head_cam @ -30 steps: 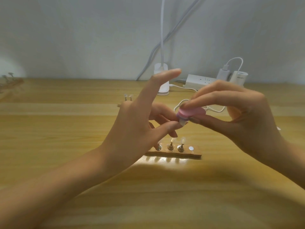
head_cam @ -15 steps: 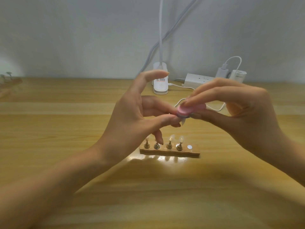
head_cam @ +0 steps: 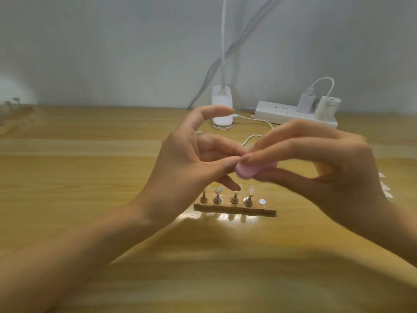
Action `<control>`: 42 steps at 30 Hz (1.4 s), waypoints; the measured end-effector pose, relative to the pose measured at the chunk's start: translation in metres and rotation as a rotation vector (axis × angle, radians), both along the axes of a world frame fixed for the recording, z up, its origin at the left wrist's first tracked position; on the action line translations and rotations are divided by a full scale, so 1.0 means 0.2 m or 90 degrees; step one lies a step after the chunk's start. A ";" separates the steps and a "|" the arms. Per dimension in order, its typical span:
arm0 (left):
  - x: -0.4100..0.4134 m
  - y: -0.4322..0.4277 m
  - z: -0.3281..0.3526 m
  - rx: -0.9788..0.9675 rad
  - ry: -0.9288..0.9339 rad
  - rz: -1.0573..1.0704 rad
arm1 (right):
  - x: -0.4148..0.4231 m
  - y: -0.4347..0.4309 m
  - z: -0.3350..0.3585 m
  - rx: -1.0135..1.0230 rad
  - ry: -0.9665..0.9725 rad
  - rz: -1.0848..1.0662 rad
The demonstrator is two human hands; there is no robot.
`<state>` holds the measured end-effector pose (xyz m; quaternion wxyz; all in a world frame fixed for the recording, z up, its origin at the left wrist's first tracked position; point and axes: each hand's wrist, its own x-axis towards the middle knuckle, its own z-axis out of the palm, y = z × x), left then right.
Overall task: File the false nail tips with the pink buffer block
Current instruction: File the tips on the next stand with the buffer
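My right hand pinches the pink buffer block between thumb and fingers, in the air above the table. The block's left end touches the thumb and middle fingertip of my left hand. These pinch a false nail tip that is almost wholly hidden; the index finger arches up. Below the hands a wooden holder carries several small metal stands with pale nail tips and one bare round magnet at its right end.
At the back of the wooden table stand a white lamp base and a power strip with chargers and a cable. Loose white tips lie at the right, behind my right hand. Another holder sits far left.
My left index finger has curled down from nearly straight. Both hands have stayed above the holder while the buffer block shifted against the pinched tip, and the tip has dropped out of sight.
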<state>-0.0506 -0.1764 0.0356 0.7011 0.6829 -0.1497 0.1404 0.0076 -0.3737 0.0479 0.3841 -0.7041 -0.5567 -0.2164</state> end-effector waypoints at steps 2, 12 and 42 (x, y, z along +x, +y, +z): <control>0.00 0.00 0.00 -0.007 0.007 -0.001 | 0.00 0.00 0.00 -0.009 -0.022 -0.001; -0.01 -0.01 0.00 -0.035 0.036 -0.015 | -0.01 0.00 0.03 0.022 -0.028 -0.048; -0.02 0.00 -0.02 0.060 -0.080 0.055 | -0.01 0.02 0.01 0.079 0.131 -0.024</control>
